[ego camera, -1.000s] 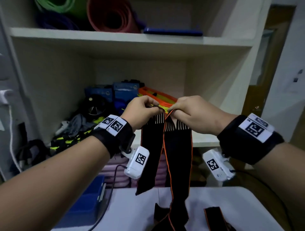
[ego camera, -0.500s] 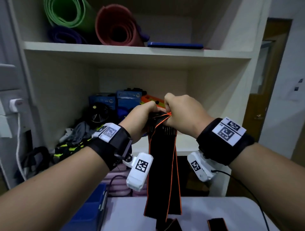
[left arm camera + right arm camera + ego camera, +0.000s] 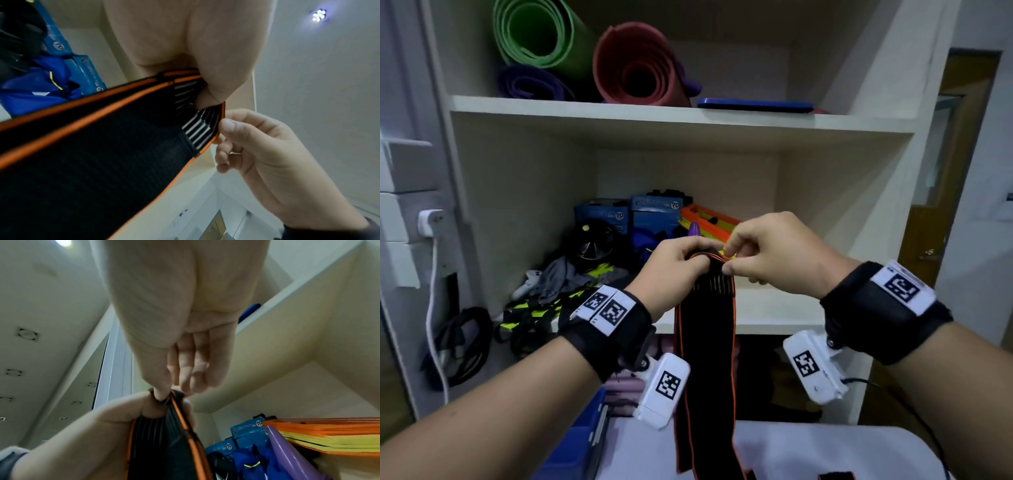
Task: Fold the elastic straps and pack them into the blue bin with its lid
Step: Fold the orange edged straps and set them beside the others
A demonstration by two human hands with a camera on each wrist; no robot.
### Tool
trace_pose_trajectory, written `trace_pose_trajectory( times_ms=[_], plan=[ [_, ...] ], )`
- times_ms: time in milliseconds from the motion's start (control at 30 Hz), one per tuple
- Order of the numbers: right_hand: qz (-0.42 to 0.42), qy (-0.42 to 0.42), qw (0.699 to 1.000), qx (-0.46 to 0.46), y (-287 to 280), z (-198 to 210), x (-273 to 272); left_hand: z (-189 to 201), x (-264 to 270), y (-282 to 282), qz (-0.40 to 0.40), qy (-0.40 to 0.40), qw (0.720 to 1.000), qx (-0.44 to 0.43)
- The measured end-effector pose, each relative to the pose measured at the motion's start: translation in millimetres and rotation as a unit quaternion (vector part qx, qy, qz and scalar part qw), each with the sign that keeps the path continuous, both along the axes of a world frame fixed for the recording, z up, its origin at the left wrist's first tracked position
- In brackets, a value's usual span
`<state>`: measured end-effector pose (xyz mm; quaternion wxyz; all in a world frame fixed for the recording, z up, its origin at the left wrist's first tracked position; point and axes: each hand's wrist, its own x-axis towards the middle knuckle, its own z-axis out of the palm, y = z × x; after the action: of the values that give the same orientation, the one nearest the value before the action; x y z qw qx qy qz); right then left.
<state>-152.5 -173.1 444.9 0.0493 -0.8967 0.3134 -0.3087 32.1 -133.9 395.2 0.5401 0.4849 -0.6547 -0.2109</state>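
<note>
Both hands meet at chest height: the left hand [image 3: 674,263] clamps the doubled top of the black, orange-edged elastic strap [image 3: 705,359], while the right hand [image 3: 774,257] pinches its striped end flush against it, likely squaring the layers for a fold. Strap hangs straight down between the wrists toward the white table [image 3: 825,452]. Lower left, beside the table, waits the blue bin [image 3: 571,452]; beyond stands the shelf [image 3: 671,116].

Strap [image 3: 705,359] lower end and blue bin [image 3: 575,448] cropped
</note>
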Motion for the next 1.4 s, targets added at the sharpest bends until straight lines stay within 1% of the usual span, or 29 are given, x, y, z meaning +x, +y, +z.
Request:
trace_pose_trajectory(
  times_ms=[100, 200, 267, 300, 367, 433, 467, 567, 633, 800, 900, 1033, 1100, 1167, 1233, 1400],
  plan=[
    [0.01, -0.027, 0.999, -0.044, 0, -8, 4, -1, 1, 7, -0.025, 0.023, 0.999, -0.035],
    [0.016, -0.063, 0.996, -0.06, 3, -10, 12, -3, 8, 9, -0.024, 0.031, 0.997, -0.062],
    [0.019, -0.073, 0.995, -0.069, 5, -10, 19, -6, 14, 11, -0.042, 0.055, 0.996, -0.058],
    [0.023, -0.079, 0.994, -0.068, 5, -11, 23, -7, 19, 12, -0.064, 0.083, 0.993, -0.048],
    [0.036, -0.094, 0.994, -0.049, 8, -11, 32, -10, 32, 12, -0.118, 0.169, 0.978, -0.026],
    [0.045, -0.103, 0.993, -0.033, 11, -9, 40, -18, 42, 15, -0.182, 0.26, 0.948, -0.01],
    [0.046, -0.105, 0.993, -0.028, 13, -8, 42, -23, 44, 16, -0.212, 0.283, 0.935, -0.002],
    [0.045, -0.109, 0.993, -0.015, 15, -5, 46, -45, 33, 19, -0.284, 0.296, 0.911, 0.042],
    [0.034, -0.106, 0.994, -0.017, 14, -4, 45, -54, 26, 16, -0.298, 0.305, 0.902, 0.071],
    [0.025, -0.132, 0.99, 0.044, 7, -9, 37, -70, 26, 8, -0.328, 0.31, 0.885, 0.114],
    [0.012, -0.139, 0.988, 0.063, 2, -19, 37, -88, 20, 9, -0.329, 0.311, 0.878, 0.157],
    [-0.005, -0.15, 0.984, 0.094, -13, -42, 48, -135, 17, 15, -0.305, 0.4, 0.841, 0.198],
    [-0.015, -0.157, 0.98, 0.121, -25, -59, 57, -167, 18, 20, -0.278, 0.413, 0.838, 0.221],
    [-0.027, -0.158, 0.975, 0.154, -39, -81, 69, -201, 22, 27, -0.247, 0.41, 0.84, 0.254],
    [-0.04, -0.156, 0.969, 0.188, -54, -107, 81, -234, 26, 35, -0.215, 0.411, 0.834, 0.3],
    [-0.071, -0.146, 0.95, 0.267, -90, -183, 113, -312, 29, 66, -0.15, 0.459, 0.786, 0.385]
  ],
)
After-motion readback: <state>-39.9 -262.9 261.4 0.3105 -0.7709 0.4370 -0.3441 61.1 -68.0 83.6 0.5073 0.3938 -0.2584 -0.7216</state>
